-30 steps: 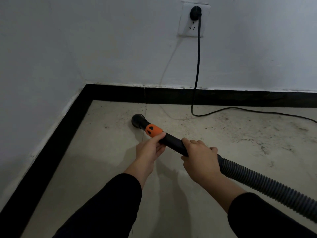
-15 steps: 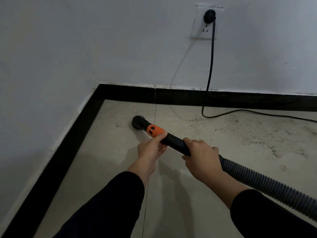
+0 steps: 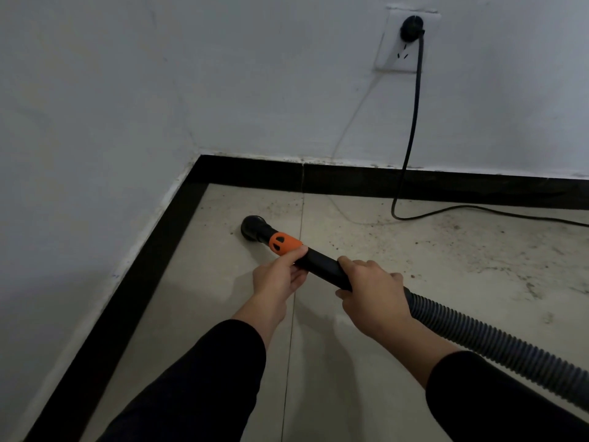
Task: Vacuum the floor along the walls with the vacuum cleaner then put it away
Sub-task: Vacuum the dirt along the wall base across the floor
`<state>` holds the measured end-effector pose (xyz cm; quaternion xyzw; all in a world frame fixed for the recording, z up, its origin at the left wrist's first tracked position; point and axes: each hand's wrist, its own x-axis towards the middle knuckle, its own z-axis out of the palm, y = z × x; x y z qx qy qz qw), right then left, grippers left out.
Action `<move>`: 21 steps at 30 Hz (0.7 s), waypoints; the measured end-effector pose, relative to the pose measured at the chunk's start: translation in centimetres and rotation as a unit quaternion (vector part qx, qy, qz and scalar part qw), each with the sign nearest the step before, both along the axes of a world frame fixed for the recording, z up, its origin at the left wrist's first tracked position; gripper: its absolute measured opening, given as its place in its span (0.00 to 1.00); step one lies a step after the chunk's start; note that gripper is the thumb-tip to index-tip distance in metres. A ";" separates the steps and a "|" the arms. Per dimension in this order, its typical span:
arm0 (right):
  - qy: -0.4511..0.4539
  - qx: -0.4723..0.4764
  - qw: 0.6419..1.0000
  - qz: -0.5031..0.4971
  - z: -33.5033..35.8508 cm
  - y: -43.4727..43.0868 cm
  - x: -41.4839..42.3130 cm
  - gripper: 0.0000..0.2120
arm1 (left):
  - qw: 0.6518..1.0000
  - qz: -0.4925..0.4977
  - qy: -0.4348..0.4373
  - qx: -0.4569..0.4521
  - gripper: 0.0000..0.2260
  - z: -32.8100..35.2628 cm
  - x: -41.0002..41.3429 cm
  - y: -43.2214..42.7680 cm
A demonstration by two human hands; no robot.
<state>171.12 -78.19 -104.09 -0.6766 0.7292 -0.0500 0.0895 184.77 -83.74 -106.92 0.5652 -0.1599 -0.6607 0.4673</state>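
Corner of a room: two white walls [image 3: 223, 74] meet above a black skirting band [image 3: 446, 186]. The floor [image 3: 414, 314] is pale tile, speckled with dark grit near the far wall.

Round black vacuum nozzle [image 3: 253, 227] sits on the floor near the corner, close to the left skirting but apart from it. An orange collar [image 3: 283, 243] joins it to a rigid black tube [image 3: 322, 264], which runs back and right into a grey ribbed hose [image 3: 494, 339].

Left hand [image 3: 277, 279] grasps the tube just behind the collar, its thumb lying along the top and touching the orange edge. Right hand [image 3: 373, 291] is wrapped over the tube's rear end, where the hose begins. Both arms wear black sleeves [image 3: 207, 378].

A black plug [image 3: 412, 28] sits in a white wall socket [image 3: 395, 55]. Its cord [image 3: 411, 132] hangs down the wall, loops on the floor and runs off right.
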 end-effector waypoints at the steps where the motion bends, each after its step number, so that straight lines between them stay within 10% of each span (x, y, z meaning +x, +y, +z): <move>1: 0.002 0.000 1.000 0.003 0.0 -0.1 0.2 0.13 | 1.000 0.001 -0.004 0.000 0.14 0.0 0.2 0.0; 21: 0.008 -0.019 0.999 0.050 -0.7 -1.2 2.9 0.14 | 0.999 0.031 -0.020 0.005 0.14 0.0 3.4 -0.4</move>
